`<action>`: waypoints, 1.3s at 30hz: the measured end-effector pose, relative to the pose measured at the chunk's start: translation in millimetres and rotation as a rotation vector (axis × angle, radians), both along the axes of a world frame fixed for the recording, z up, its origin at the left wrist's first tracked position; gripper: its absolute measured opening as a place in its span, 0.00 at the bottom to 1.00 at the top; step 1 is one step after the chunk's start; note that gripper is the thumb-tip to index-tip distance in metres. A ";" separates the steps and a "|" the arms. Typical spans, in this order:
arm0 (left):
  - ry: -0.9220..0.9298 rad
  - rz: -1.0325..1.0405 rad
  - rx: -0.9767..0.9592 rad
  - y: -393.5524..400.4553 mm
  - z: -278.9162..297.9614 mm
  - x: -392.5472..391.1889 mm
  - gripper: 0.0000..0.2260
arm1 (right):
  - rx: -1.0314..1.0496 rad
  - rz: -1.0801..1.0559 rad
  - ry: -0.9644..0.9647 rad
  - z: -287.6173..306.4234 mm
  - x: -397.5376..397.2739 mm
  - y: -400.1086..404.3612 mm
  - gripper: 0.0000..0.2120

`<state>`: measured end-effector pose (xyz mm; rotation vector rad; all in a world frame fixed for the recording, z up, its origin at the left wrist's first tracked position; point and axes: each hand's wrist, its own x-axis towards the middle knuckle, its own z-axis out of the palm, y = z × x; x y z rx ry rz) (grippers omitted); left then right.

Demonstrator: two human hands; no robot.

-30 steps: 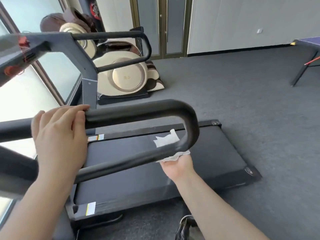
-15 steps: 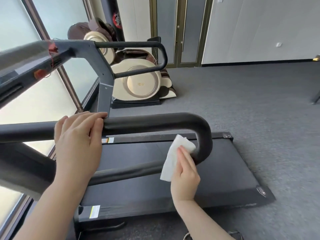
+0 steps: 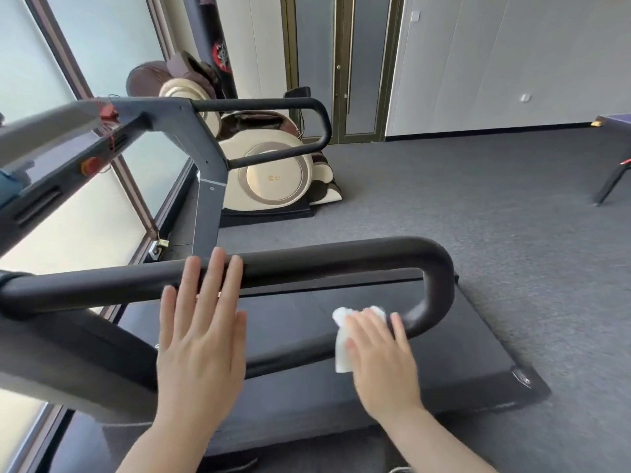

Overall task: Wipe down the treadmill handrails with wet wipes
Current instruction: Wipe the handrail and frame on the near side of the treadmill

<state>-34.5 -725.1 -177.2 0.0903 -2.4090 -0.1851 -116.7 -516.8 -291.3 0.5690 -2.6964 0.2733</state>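
Note:
The near black handrail (image 3: pixel 341 259) of the treadmill loops across the view and bends back at the right into a lower bar. My right hand (image 3: pixel 379 356) presses a white wet wipe (image 3: pixel 342 346) onto that lower bar, just left of the bend. My left hand (image 3: pixel 199 336) hovers flat in front of the upper bar with its fingers spread and straight, fingertips over the bar, holding nothing. The far handrail (image 3: pixel 317 131) loops on the other side of the belt (image 3: pixel 307 312).
The treadmill console (image 3: pixel 51 158) juts in at the upper left beside tall windows. A cream and brown massage chair (image 3: pixel 273 179) stands behind the treadmill. Grey carpet (image 3: pixel 478 206) spreads to the right, with a table leg (image 3: pixel 611 180) at the far right edge.
My left hand has let go of the upper bar and now has its fingers spread. My right hand has folded over the lower bar with the wipe under it. The view has tilted up.

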 end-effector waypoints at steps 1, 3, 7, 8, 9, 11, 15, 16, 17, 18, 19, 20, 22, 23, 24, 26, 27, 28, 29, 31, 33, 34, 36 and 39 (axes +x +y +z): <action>-0.010 -0.001 -0.026 -8.1 -4.1 8.7 0.27 | -0.042 -0.111 0.009 2.1 -1.8 7.7 0.20; -0.031 0.037 -0.028 -29.6 1.9 21.1 0.26 | -0.079 -0.218 -0.020 3.2 -0.9 -11.3 0.22; -0.179 0.144 -0.036 -86.0 42.4 31.6 0.22 | -0.051 0.140 0.032 -16.1 37.2 -119.9 0.18; -0.224 0.125 -0.081 -97.8 47.8 33.9 0.22 | -0.033 0.251 0.059 -20.3 46.2 -135.8 0.18; -0.253 0.095 -0.111 -108.2 50.3 36.9 0.22 | -0.019 0.328 0.089 -22.0 49.3 -142.3 0.20; -0.273 0.031 -0.152 -126.4 51.2 42.3 0.23 | 0.023 0.338 0.097 -25.9 44.0 -137.2 0.25; -0.202 -0.033 -0.160 -144.5 47.8 45.6 0.24 | -0.064 0.098 0.066 -31.8 46.2 -145.6 0.21; -0.180 -0.043 -0.141 -144.9 45.6 44.4 0.24 | -0.075 0.117 0.069 -34.8 52.4 -167.9 0.21; -0.163 -0.050 -0.118 -143.8 43.5 43.6 0.25 | -0.093 0.156 0.058 -38.1 61.3 -194.5 0.19; -0.151 -0.054 -0.104 -142.8 41.3 42.8 0.25 | -0.137 0.188 0.038 -38.7 71.1 -220.2 0.16; -0.143 -0.059 -0.101 -143.2 39.5 42.4 0.26 | -0.205 0.198 0.027 -35.8 75.8 -238.8 0.14; -0.134 -0.067 -0.105 -145.3 38.5 42.5 0.26 | -0.255 0.214 0.003 -33.6 77.3 -246.0 0.13; -0.123 -0.091 -0.105 -150.4 37.5 42.7 0.26 | -0.231 0.217 0.049 -38.1 75.5 -242.1 0.14; -0.121 -0.102 -0.108 -152.6 37.0 43.3 0.27 | -0.177 0.262 0.112 -42.6 76.6 -233.2 0.15; -0.115 -0.102 -0.107 -150.5 37.2 42.0 0.27 | -0.117 0.336 0.163 -46.2 72.3 -219.2 0.17; -0.103 -0.105 -0.096 -147.3 36.1 40.3 0.28 | -0.041 0.362 0.177 -46.5 64.0 -203.7 0.19; -0.105 -0.105 -0.092 -147.3 35.8 40.9 0.28 | -0.066 0.280 0.134 -42.2 62.6 -208.3 0.16; -0.102 -0.103 -0.092 -148.2 35.7 40.5 0.28 | -0.115 0.163 0.066 -35.0 61.6 -221.3 0.11; -0.097 -0.099 -0.094 -149.3 35.6 39.8 0.28 | -0.157 0.068 -0.008 -25.4 62.7 -239.1 0.06; -0.100 -0.103 -0.101 -150.1 34.7 39.8 0.29 | -0.249 -0.036 -0.093 -12.0 71.5 -269.1 0.07; -0.100 -0.110 -0.106 -151.2 33.9 40.7 0.29 | -0.323 -0.021 -0.093 -15.2 80.0 -274.3 0.07; -0.101 -0.111 -0.106 -151.6 33.6 41.2 0.30 | -0.333 0.023 -0.070 -20.6 84.8 -268.6 0.07; -0.089 -0.106 -0.099 -151.5 33.0 40.9 0.30 | -0.342 0.119 -0.026 -25.1 91.8 -252.9 0.11; -0.067 -0.088 -0.088 -149.2 31.8 39.6 0.30 | -0.277 0.031 -0.165 -6.9 80.8 -253.2 0.16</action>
